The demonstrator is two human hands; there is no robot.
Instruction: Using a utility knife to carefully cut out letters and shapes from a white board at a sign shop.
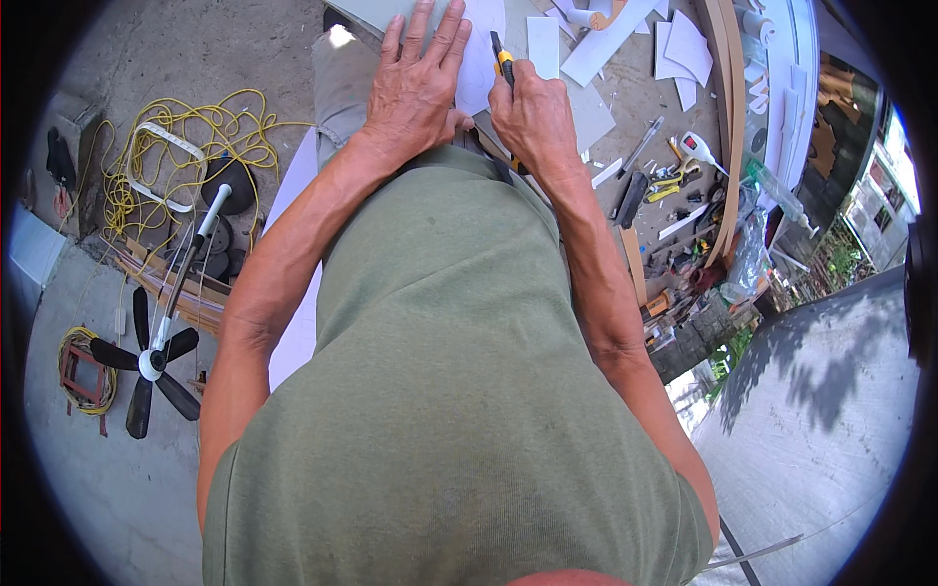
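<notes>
White sheet: lies (479,68) straight ahead of the person, between the two hands, and runs out of view at the upper edge; what shows of it is longer away from the body than across, and it bears faint lines.
Key relation: the utility knife (504,64) stands along the sheet's right side, its long axis pointing away from the body with a slight lean to the left, so it runs roughly with the sheet's length.
Nearer hand: the right hand (535,112) is at the knife and beside the sheet's right side; the left hand (415,98) is at the sheet's left side.
Right hand: closed around the yellow-and-black knife, the dark front end reaching out beyond the fingers; whether the blade touches the sheet, I cannot tell.
Left hand: open and palm down, fingers stretched out and slightly apart, thumb turned toward the right hand; it grips nothing and appears to press flat at the sheet's left edge.
Grey board: shows (589,115) to the right of the right hand, with a short white strip (543,46) just to the right of the knife.
Right-hand floor: cut white pieces (689,49) lie farther out, and yellow-handled pliers (668,183) sit nearer the body among other tools, well apart from the sheet.
</notes>
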